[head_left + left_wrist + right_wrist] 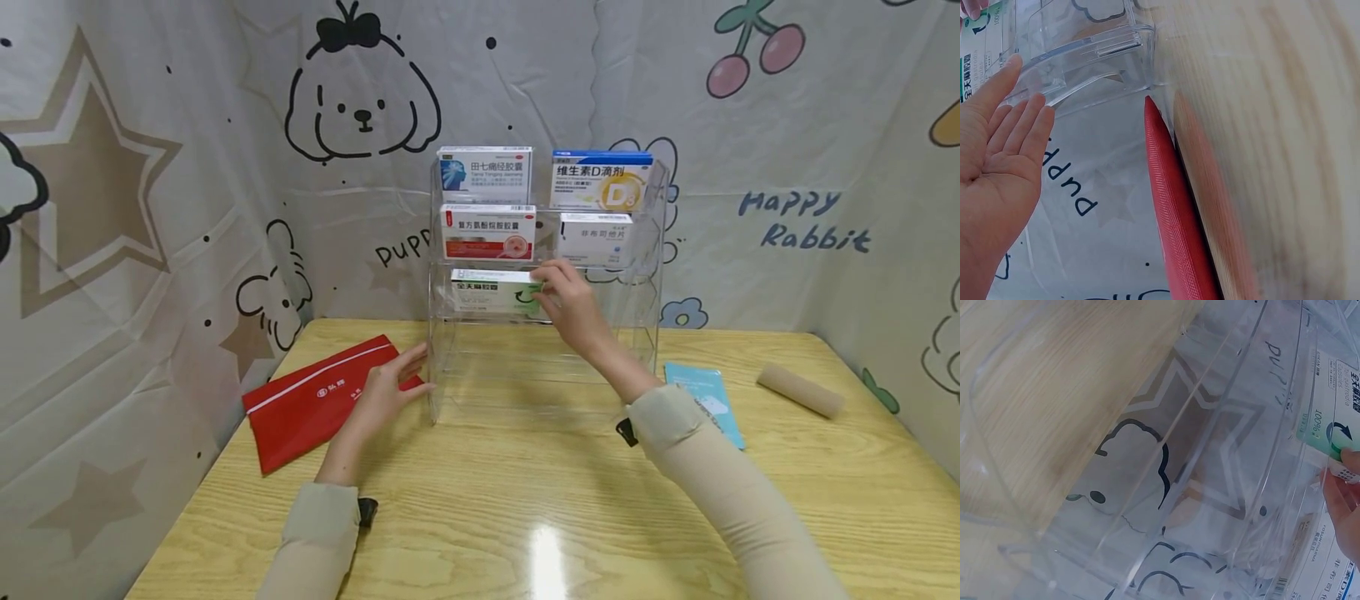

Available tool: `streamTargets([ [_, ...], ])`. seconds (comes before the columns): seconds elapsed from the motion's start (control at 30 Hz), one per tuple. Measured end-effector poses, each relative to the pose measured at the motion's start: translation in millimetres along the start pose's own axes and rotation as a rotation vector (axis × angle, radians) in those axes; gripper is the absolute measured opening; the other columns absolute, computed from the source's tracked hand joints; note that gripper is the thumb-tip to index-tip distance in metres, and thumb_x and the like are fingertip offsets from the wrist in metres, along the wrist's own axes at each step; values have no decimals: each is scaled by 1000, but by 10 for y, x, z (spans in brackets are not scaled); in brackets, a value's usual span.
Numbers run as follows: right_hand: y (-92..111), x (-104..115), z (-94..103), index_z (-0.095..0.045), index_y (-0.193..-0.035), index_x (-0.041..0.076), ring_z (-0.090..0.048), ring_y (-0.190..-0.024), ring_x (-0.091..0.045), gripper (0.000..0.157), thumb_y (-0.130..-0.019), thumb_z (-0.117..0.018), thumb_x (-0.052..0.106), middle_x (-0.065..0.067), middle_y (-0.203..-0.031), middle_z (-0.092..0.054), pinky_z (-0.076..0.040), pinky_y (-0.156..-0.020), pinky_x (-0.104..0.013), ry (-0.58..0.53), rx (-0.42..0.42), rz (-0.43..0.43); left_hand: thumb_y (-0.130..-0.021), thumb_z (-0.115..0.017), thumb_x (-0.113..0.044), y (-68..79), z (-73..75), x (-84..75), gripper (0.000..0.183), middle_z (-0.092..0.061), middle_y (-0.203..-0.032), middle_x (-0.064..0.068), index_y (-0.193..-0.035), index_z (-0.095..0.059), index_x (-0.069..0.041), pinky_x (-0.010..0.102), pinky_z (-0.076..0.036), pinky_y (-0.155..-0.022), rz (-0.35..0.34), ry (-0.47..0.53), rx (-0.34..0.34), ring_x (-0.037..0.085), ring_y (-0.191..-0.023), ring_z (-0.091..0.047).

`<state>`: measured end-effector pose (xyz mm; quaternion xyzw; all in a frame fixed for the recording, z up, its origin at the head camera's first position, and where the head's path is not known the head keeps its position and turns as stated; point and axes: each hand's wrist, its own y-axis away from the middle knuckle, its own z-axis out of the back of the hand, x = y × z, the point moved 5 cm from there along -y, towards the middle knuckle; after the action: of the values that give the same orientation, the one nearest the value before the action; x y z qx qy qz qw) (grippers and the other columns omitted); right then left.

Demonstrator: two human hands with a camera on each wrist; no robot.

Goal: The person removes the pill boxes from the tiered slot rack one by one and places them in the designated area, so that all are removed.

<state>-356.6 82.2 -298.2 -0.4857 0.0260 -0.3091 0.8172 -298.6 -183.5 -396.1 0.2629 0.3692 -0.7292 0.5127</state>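
Observation:
A clear tiered display rack point(525, 362) stands on the wooden table. On its third tier from the top lies a white and green medicine box point(487, 296), whose right end my right hand point(576, 312) pinches between thumb and fingers. The right wrist view shows the thumb on the green end of this box point(1322, 422). With fingers extended, my left hand point(381, 390) is at the rack's lower left side; in the left wrist view its palm point(1007, 178) holds nothing. Whether its fingertips touch the clear plastic is hard to tell.
Higher tiers carry a white and blue box point(487, 179), a vitamin D box point(600, 182), a red and white box point(487, 235) and a small white box point(596, 240). A red pouch point(307, 408) lies left; a blue packet point(712, 396) and a brown tube point(801, 390) lie right.

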Motion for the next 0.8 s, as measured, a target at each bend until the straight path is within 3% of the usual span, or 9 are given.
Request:
streamTargets([
  [0.37, 30, -14, 107, -63, -106, -8, -66, -98, -33, 26, -81, -70, -11, -22, -107, -61, -62, -83, -32, -50, -68, -27, -82, -74, 0, 1, 0, -2, 68, -52, -143, 22, -144, -45, 1, 43, -50, -102, -1, 12, 0, 35, -130, -54],
  [0.8, 94, 143, 317, -64, -104, -8, -66, -94, -30, 27, -79, -73, -10, -22, -105, -62, -60, -84, -24, 3, -181, 115, -83, -73, -1, 8, 4, 21, 69, -53, -143, 22, -145, -44, -1, 43, -51, -102, 10, 15, 8, 35, -130, -55],
])
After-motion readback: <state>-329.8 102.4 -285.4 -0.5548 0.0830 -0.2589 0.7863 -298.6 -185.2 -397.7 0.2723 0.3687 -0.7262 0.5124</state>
